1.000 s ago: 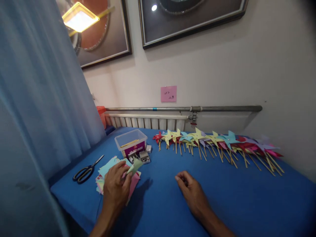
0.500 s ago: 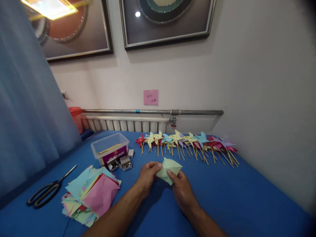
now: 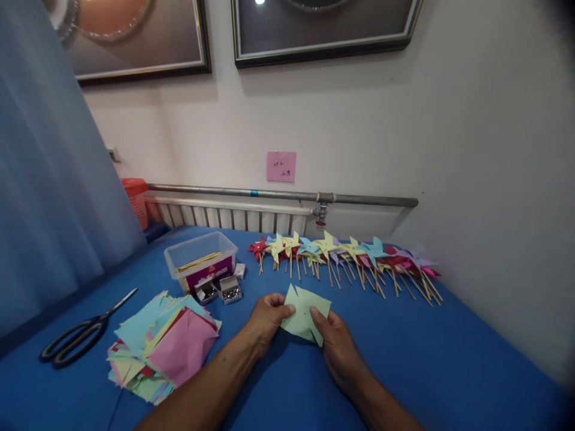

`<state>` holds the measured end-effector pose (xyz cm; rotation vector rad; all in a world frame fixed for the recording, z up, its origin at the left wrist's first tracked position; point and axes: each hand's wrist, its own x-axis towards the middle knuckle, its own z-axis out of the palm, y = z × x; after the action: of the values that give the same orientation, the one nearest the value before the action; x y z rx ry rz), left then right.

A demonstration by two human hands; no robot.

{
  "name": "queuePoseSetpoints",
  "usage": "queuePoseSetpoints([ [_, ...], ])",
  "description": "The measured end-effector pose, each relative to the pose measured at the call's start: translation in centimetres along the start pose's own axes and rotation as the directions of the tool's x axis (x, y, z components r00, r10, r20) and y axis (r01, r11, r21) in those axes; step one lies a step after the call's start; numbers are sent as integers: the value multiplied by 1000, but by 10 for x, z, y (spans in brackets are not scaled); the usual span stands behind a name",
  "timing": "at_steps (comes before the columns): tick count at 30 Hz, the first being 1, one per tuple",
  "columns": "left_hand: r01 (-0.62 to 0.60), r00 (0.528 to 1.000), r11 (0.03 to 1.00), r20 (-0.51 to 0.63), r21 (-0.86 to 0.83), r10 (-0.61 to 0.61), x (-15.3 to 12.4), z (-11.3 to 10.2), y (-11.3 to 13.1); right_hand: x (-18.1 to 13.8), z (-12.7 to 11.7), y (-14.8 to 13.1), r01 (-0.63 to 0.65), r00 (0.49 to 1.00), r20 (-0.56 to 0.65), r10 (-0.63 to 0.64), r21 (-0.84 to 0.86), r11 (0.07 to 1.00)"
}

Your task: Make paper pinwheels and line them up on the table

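Between my two hands is a light green paper square (image 3: 302, 322), slit in from its corners and marked with a small dark dot at its middle. My left hand (image 3: 268, 317) pinches its left edge, thumb on top. On the right side, my right hand (image 3: 333, 332) grips it the same way, fingers hidden underneath. The sheet is held above the blue table (image 3: 287, 392), nearly flat. To the left lies a pile of coloured paper squares (image 3: 182, 347), pink on top.
Black-handled scissors (image 3: 85, 335) lie at far left. A clear plastic box (image 3: 201, 260) holds thin sticks, with small open boxes of metal pins (image 3: 230, 292) in front. Finished paper pinwheels (image 3: 330, 244) on sticks line the back, below a radiator pipe (image 3: 283, 194).
The green paper has opened out flatter, showing its slits and centre dot. Both hands keep hold of its sides. The view has tipped slightly downward.
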<state>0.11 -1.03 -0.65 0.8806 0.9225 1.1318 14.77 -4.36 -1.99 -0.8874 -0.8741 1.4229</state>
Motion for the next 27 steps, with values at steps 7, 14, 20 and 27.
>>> queuePoseSetpoints([
  [7, -59, 995, 992, -76, 107, 68, 2, 0, -5, 1, -3, 4, -25, 999, -40, 23, -28, 999],
  [14, -78, 991, 988, -95, 132, 91, 4, 0, -5, 1, -3, 3, -75, 997, -37, 74, -27, 997],
  [20, -179, 958, 883, -129, 433, 258, 5, -2, -9, 1, -3, 2, -96, 995, -28, 94, -60, 994],
  [27, -357, 882, 613, 39, 705, 469, -7, 1, -4, 2, -4, 4, -99, 991, -92, 92, -78, 992],
])
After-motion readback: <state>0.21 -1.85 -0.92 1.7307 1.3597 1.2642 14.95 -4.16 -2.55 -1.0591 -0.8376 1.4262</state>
